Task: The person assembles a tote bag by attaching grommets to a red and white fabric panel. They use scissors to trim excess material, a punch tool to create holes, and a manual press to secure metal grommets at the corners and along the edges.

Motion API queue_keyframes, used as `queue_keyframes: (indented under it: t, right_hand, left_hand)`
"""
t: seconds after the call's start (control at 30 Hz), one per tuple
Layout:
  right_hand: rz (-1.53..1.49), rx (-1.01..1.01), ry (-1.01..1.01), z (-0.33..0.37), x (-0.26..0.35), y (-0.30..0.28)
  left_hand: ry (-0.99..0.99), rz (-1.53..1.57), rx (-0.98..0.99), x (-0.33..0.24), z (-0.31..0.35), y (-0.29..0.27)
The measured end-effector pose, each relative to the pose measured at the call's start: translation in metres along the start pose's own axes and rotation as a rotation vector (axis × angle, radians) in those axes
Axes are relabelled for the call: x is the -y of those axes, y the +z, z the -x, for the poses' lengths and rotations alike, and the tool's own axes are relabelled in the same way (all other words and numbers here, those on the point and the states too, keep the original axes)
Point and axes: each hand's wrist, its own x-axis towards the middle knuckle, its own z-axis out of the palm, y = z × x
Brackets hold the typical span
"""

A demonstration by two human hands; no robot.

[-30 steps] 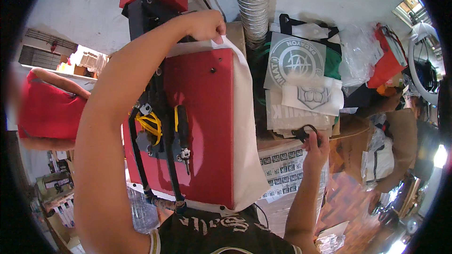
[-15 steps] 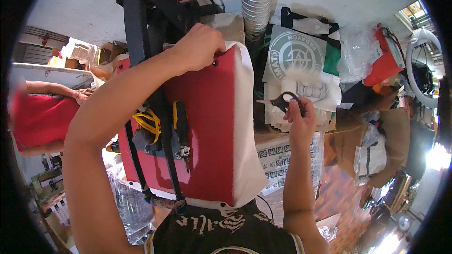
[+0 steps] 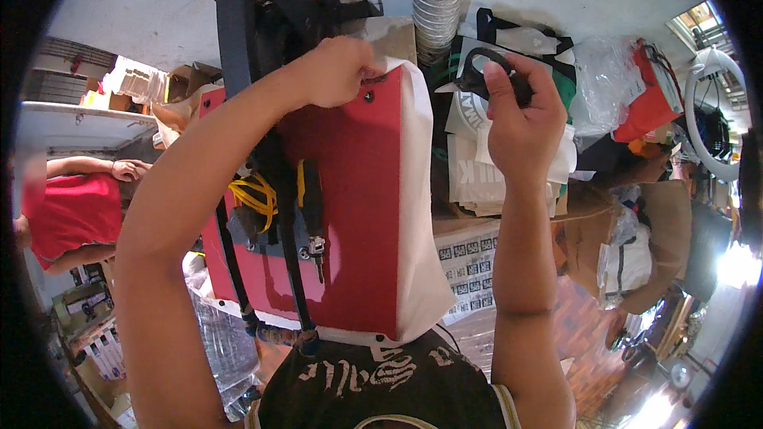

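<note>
A heat press with a red upper plate (image 3: 358, 214) and a black frame stands before me. Cream fabric (image 3: 421, 262) hangs out along the plate's right side and a little at its near edge. At the far right corner, my left hand (image 3: 338, 71) is closed with its fingertips at the fabric's edge; the plate and hand partly hide the grip. My right hand (image 3: 524, 111) holds black-handled scissors (image 3: 481, 63), raised above the printed bags, the pointed blade toward the left.
Right of the press lies a stack of printed cloth bags (image 3: 477, 183), beside clear plastic wrap (image 3: 608, 95) and a red bag (image 3: 652, 111). A cardboard box (image 3: 664, 246) sits lower right. A silver duct (image 3: 437, 4) rises behind. Another person in red (image 3: 75, 214) is at left.
My right hand has moved up and away from me with the scissors. My left hand stays at the plate's corner. The other person has shifted slightly.
</note>
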Motion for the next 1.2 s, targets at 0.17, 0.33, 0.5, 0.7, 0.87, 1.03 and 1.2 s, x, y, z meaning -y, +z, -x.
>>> queue_keyframes:
  t: [0.17,0.33,0.5,0.7,0.87,1.03,1.2]
  right_hand:
    - [0.096,0.205,0.098,0.035,0.005,-0.006]
    - [0.230,0.440,0.061,0.144,-0.031,-0.058]
    - [0.279,0.729,0.225,0.267,0.013,-0.106]
    - [0.283,0.626,0.432,0.364,0.043,-0.077]
    - [0.399,0.575,0.399,0.395,0.025,-0.070]
    - [0.400,0.538,0.390,0.389,0.023,-0.070]
    - [0.393,0.629,0.369,0.374,0.025,-0.075]
  left_hand:
    - [-0.103,0.173,-0.002,0.009,-0.018,-0.007]
    - [-0.163,0.086,0.080,0.019,-0.037,-0.010]
    - [-0.163,0.111,0.044,0.041,-0.049,0.002]
    - [-0.074,0.141,0.174,0.042,-0.058,-0.014]
    - [-0.048,0.230,0.201,0.047,-0.045,-0.017]
    - [-0.033,0.263,0.207,0.038,-0.039,-0.022]
    - [-0.014,0.264,0.272,0.040,-0.038,-0.023]
